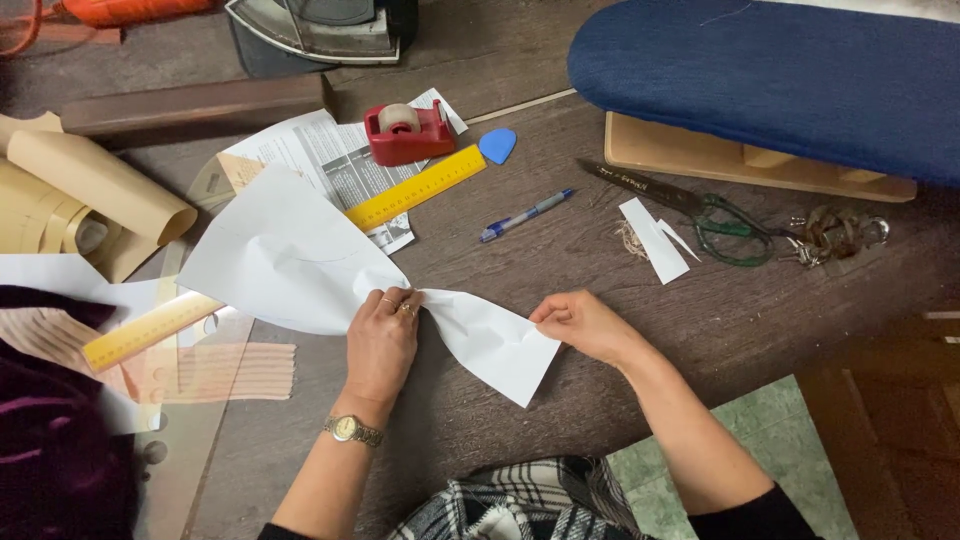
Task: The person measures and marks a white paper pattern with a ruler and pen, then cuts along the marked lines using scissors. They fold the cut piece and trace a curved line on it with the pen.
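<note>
A large white sheet of paper (290,255) lies on the dark wooden table (720,320), gathered into a twist at its middle. My left hand (382,335), with rings and a wristwatch, pinches the paper at that twisted waist. My right hand (578,322) grips the edge of the sheet's smaller right part (495,345). Under the paper runs a long yellow ruler (420,188), slanting from lower left to upper right.
A blue pen (525,215), red tape dispenser (408,132), blue chalk piece (498,145), scissors (690,205), keys (835,235) and white paper scraps (655,240) lie behind. A blue padded ironing board (780,80) sits at right, an iron (320,30) at top, tan paper rolls (90,190) left.
</note>
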